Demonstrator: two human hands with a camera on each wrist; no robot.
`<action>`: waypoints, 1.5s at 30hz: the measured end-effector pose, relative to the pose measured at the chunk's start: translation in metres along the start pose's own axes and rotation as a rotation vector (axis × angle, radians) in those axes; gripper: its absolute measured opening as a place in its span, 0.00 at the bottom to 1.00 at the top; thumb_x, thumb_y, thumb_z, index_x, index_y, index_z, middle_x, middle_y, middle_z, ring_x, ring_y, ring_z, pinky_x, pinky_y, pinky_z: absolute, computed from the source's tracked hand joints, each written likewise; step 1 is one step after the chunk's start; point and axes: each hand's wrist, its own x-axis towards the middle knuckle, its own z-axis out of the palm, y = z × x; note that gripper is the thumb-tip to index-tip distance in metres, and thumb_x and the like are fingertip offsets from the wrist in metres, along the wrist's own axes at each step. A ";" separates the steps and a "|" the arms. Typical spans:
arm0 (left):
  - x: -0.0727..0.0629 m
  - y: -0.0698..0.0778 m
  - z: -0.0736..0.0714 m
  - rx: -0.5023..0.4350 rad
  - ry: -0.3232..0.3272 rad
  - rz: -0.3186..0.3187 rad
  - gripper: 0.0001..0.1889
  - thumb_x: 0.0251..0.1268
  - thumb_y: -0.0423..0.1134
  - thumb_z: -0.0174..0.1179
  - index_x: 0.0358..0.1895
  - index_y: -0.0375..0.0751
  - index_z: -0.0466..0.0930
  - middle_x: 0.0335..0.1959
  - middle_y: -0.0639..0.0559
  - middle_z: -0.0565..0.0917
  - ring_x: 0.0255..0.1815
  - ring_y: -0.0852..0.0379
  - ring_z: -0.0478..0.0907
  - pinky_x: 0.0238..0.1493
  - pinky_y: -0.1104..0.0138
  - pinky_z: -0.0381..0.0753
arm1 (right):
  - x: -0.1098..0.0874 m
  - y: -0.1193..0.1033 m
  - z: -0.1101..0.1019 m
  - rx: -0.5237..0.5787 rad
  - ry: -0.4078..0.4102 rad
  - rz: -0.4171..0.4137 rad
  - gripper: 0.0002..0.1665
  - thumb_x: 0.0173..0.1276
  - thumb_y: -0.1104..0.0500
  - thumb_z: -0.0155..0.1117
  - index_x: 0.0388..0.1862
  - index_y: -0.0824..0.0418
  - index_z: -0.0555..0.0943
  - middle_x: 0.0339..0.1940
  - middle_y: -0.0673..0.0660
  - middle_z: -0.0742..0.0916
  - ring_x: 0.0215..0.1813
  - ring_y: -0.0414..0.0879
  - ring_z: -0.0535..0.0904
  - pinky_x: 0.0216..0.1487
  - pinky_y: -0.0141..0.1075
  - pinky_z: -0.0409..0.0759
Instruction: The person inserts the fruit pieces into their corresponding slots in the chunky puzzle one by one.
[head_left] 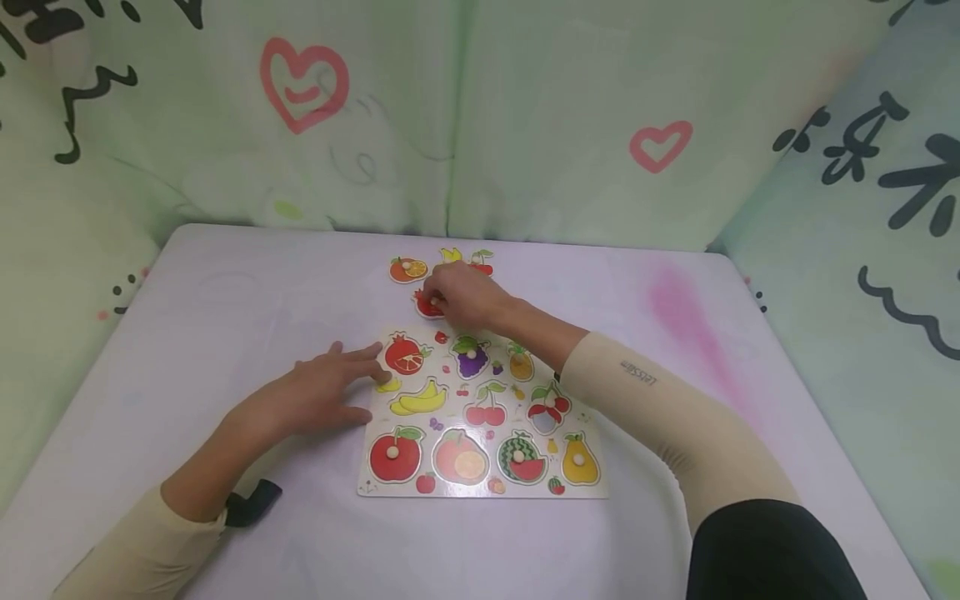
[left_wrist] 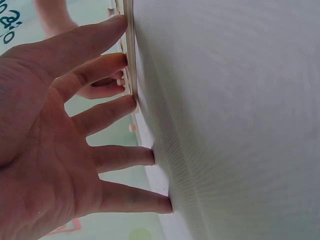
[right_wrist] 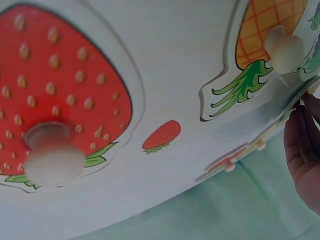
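Note:
A fruit puzzle board (head_left: 465, 421) lies flat on the table. My left hand (head_left: 333, 387) is spread at its left edge; in the left wrist view the thumb (left_wrist: 95, 37) and nearest fingertips meet the board's side, while the outer fingers reach the white cloth. Beyond the far edge, my right hand (head_left: 467, 296) pinches a red fruit puzzle piece (head_left: 427, 305), partly hidden by the fingers. Close behind it lie an orange piece (head_left: 408, 269), a banana piece (head_left: 451, 254) and a cherry piece (head_left: 482, 263). The right wrist view shows knobbed strawberry (right_wrist: 60, 95) and pineapple (right_wrist: 270, 35) pieces.
Knobbed apple (head_left: 395, 456), watermelon (head_left: 522, 458), pear (head_left: 580, 460) and grape (head_left: 471, 360) pieces sit in the board. Printed bananas (head_left: 420, 398) and a pomegranate (head_left: 405, 355) show without knobs. A white table (head_left: 225, 333) stands against a green patterned curtain (head_left: 540, 108).

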 end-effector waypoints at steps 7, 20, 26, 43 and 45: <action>0.001 0.001 0.000 0.004 -0.011 -0.001 0.28 0.58 0.45 0.77 0.64 0.55 0.82 0.82 0.43 0.65 0.80 0.20 0.53 0.64 0.18 0.58 | -0.003 -0.005 -0.005 -0.010 0.038 -0.042 0.12 0.77 0.58 0.65 0.54 0.58 0.88 0.50 0.54 0.88 0.51 0.46 0.82 0.57 0.35 0.83; 0.000 0.000 -0.002 0.015 -0.016 0.005 0.28 0.59 0.45 0.77 0.64 0.55 0.82 0.82 0.43 0.65 0.80 0.20 0.53 0.63 0.17 0.58 | -0.018 -0.039 0.000 -0.021 -0.058 -0.079 0.12 0.74 0.57 0.68 0.53 0.57 0.89 0.47 0.51 0.91 0.46 0.42 0.82 0.53 0.30 0.83; 0.000 -0.002 -0.002 0.008 -0.018 0.016 0.27 0.60 0.45 0.76 0.64 0.56 0.82 0.82 0.43 0.65 0.80 0.19 0.52 0.63 0.16 0.57 | -0.023 -0.051 0.008 -0.015 -0.094 -0.104 0.11 0.74 0.56 0.69 0.51 0.57 0.89 0.43 0.50 0.90 0.42 0.41 0.81 0.48 0.27 0.82; -0.001 -0.001 -0.002 0.021 -0.008 0.026 0.27 0.60 0.44 0.76 0.64 0.55 0.82 0.82 0.41 0.65 0.79 0.19 0.54 0.61 0.17 0.59 | -0.023 -0.060 0.018 -0.006 -0.120 -0.140 0.12 0.74 0.55 0.68 0.51 0.58 0.90 0.41 0.51 0.91 0.38 0.42 0.81 0.41 0.25 0.81; -0.001 -0.001 -0.002 0.021 -0.007 0.025 0.27 0.60 0.44 0.76 0.64 0.55 0.82 0.81 0.41 0.65 0.79 0.19 0.54 0.61 0.17 0.59 | -0.023 -0.060 0.019 -0.006 -0.117 -0.144 0.12 0.75 0.56 0.68 0.51 0.58 0.90 0.41 0.51 0.90 0.39 0.42 0.80 0.41 0.25 0.81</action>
